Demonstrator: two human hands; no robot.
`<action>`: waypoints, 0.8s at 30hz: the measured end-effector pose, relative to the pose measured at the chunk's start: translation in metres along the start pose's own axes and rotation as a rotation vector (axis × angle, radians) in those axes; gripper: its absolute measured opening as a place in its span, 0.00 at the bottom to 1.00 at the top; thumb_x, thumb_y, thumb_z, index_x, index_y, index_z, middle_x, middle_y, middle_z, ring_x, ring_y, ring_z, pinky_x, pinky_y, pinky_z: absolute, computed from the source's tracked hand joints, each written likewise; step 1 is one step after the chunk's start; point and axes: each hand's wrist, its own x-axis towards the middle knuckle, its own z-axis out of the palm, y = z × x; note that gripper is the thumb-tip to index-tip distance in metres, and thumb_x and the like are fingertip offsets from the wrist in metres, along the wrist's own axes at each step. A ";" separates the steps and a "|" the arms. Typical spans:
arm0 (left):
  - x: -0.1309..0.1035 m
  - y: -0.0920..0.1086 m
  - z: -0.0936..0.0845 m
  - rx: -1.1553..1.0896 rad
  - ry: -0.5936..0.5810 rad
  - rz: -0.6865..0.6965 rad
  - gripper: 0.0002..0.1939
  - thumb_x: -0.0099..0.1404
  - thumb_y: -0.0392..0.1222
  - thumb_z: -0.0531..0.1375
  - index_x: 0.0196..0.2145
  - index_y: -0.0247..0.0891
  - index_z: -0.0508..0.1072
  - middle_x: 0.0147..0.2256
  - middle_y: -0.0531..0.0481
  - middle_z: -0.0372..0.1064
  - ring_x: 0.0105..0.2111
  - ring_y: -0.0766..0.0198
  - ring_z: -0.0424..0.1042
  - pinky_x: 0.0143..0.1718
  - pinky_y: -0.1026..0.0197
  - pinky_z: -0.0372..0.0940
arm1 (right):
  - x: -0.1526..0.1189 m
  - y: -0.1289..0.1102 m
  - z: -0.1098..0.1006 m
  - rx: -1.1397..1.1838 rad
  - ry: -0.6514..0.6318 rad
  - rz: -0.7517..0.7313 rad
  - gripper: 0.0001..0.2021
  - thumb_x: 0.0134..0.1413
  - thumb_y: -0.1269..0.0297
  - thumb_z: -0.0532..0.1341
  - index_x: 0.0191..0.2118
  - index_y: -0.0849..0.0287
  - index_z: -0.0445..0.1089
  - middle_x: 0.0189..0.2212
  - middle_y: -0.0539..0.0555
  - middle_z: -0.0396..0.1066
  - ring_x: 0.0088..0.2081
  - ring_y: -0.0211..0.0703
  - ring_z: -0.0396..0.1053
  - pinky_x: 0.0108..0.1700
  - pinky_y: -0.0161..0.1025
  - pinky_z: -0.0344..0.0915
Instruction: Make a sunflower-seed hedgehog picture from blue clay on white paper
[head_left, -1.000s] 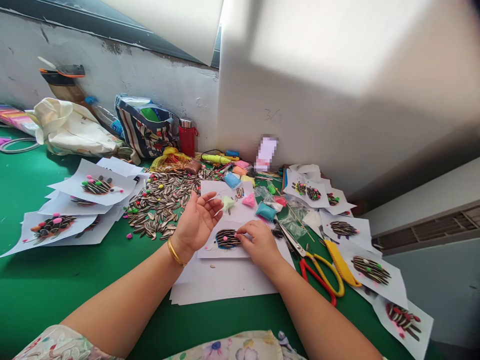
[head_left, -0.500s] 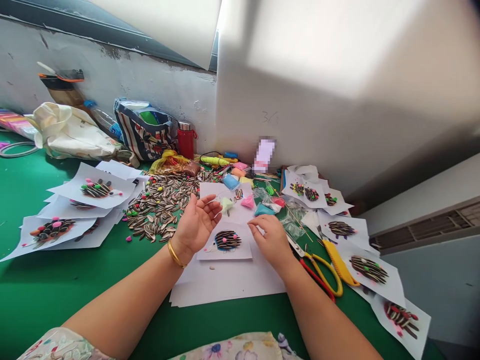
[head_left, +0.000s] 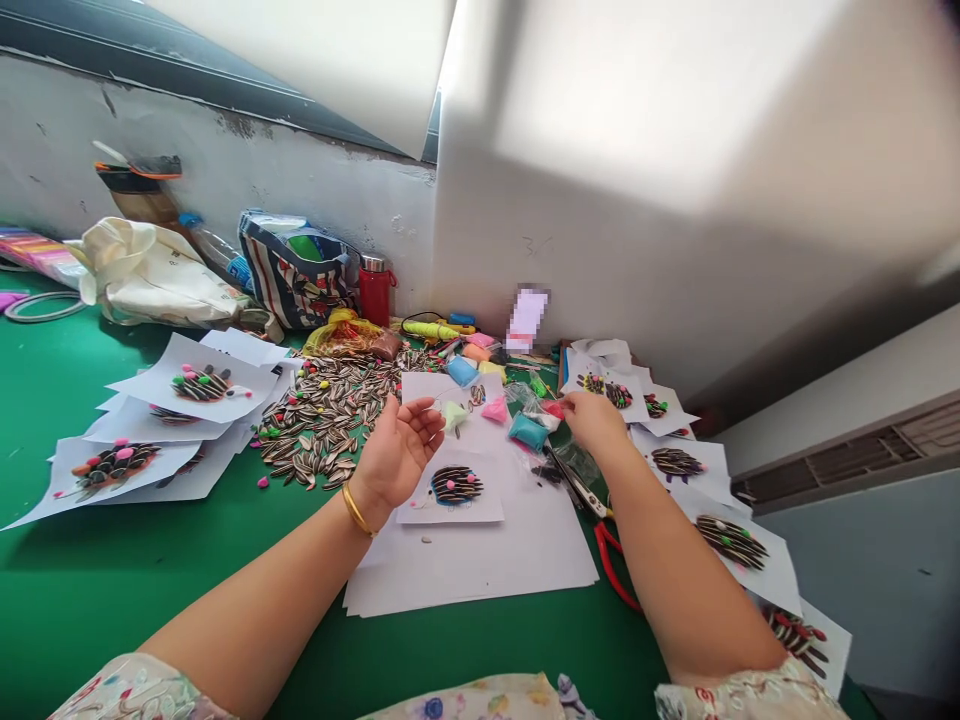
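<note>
My left hand [head_left: 401, 450] is held palm up with its fingers apart, just above the left side of a small white card [head_left: 484, 508]. A hedgehog picture [head_left: 456, 486] on that card has a back of striped sunflower seeds, a blue outline and pink dots. My right hand [head_left: 598, 425] reaches out beyond the card, fingers bent and closed at a small piece of red modelling clay [head_left: 553, 409]. Beside it lie a blue clay packet [head_left: 528, 432] and pink clay [head_left: 495, 409]. Pale green clay [head_left: 454, 418] sits near my left fingertips.
Sunflower seeds [head_left: 322, 440] are heaped at left. Finished hedgehog cards are stacked left [head_left: 199, 385] and right [head_left: 735, 540]. Scissors [head_left: 581, 487] lie partly under my right forearm. A red bottle [head_left: 374, 292] and bags [head_left: 300, 270] stand against the wall.
My right hand has moved away from the card, forward and right, to the red clay. My left hand stays open in nearly the same place. The view has tilted slightly.
</note>
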 end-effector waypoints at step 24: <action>-0.015 -0.018 0.002 0.687 -0.246 0.241 0.10 0.60 0.44 0.65 0.40 0.39 0.78 0.40 0.45 0.75 0.40 0.58 0.73 0.43 0.58 0.65 | -0.109 -0.095 0.011 0.892 0.174 -0.472 0.17 0.57 0.69 0.59 0.53 0.53 0.64 0.51 0.56 0.71 0.46 0.46 0.71 0.45 0.43 0.69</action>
